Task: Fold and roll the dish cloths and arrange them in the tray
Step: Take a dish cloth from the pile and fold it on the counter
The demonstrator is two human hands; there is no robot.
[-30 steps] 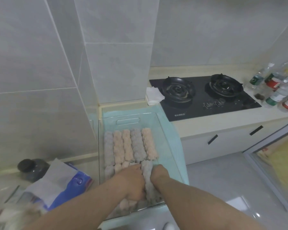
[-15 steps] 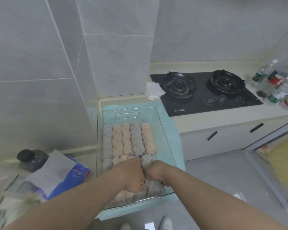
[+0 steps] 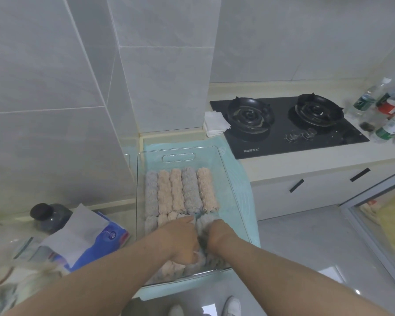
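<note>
The grey roll [image 3: 203,223] lay at about 5 o'clock in the tray [image 3: 178,153], last in the near row and just beside the pink rolls [image 3: 169,216] that filled that row toward 7 o'clock. I had it lengthwise, like its neighbours, so that the two rows would match. My right hand [image 3: 218,232] sat over its outer flank with the fingers curled down round it, I judge to stop the roll from springing open. My left hand [image 3: 183,242] pressed against its inner side, knuckles up. Its fingers were tucked under out of sight, so I cannot tell whether they gripped the cloth or only pushed it. Holding it between both hands looked like a way to seat it snugly in line.

At 12 o'clock in the tray lay the far row [image 3: 180,190]: five rolls side by side, grey, pink, pink, grey, pink, touching one another. A bare strip of tray floor ran along the right wall.

The tray rested on a teal mat [image 3: 242,179] on the counter. Beyond it the stove [image 3: 283,126] stood at 2 o'clock, with bottles [image 3: 388,115] farther off at 3. A tissue packet [image 3: 110,236] lay at 8 o'clock, with a dark jar [image 3: 48,215] near it at 9.
</note>
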